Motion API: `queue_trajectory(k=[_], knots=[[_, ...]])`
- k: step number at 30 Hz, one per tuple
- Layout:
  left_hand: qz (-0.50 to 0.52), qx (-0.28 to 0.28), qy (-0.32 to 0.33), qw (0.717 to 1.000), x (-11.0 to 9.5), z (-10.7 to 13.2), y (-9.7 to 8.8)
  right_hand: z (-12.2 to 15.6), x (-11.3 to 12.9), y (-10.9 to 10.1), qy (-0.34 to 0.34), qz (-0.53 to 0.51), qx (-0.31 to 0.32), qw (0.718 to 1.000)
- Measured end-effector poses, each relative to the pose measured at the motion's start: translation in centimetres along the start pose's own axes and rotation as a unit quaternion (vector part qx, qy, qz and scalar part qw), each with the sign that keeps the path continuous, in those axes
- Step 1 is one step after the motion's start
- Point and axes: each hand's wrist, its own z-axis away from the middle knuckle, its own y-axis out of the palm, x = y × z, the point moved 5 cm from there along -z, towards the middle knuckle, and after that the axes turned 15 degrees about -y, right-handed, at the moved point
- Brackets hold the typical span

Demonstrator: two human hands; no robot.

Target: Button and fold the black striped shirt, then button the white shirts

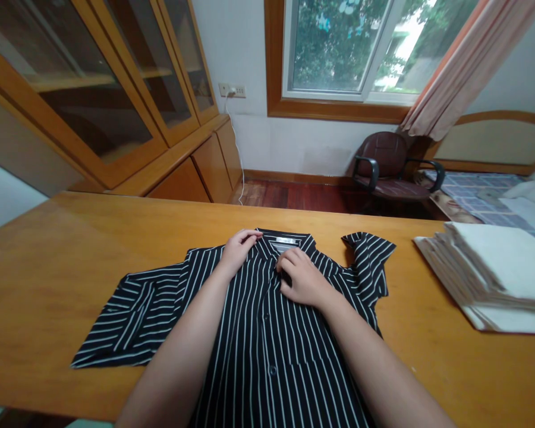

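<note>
A black short-sleeved shirt with white stripes [249, 333] lies front side up on the wooden table, its collar at the far end. At the collar's left side, my left hand [239, 254] has its fingers and thumb close together on the collar edge. My right hand [301, 276] is curled just below the collar opening, its fingertips closed on the front placket; the exact grip is partly hidden. Two buttons show down the front. The left sleeve in view is spread out flat, while the right one is bunched and turned upward.
A stack of folded white cloth or paper sheets [494, 267] rests on the table [40, 267] at the right. Beyond the table's far edge stand a glass-door cabinet [160, 139], a brown armchair [386, 160] and a bed [477, 190]. A white cord hangs from a wall socket [232, 90].
</note>
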Motion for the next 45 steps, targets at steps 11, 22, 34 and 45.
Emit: queue_trajectory(k=[11, 22, 34, 45], knots=[[0.041, 0.026, -0.005, 0.999, 0.6, -1.0, -0.4, 0.9, -2.0, 0.3, 0.04, 0.025, -0.024, 0.999], [-0.209, 0.067, 0.131, 0.967, -5.6, 3.2, 2.3, 1.4, -3.5, -0.5, 0.046, -0.021, -0.132, 0.99], [-0.16, 0.228, -0.027, 0.96, -2.8, 6.7, 2.9, 1.2, -2.6, -0.8, 0.034, 0.009, -0.153, 0.988], [-0.042, 0.302, -0.136, 0.943, -1.1, 6.3, 1.9, 0.8, 0.9, -1.5, -0.022, 0.069, -0.144, 0.987]])
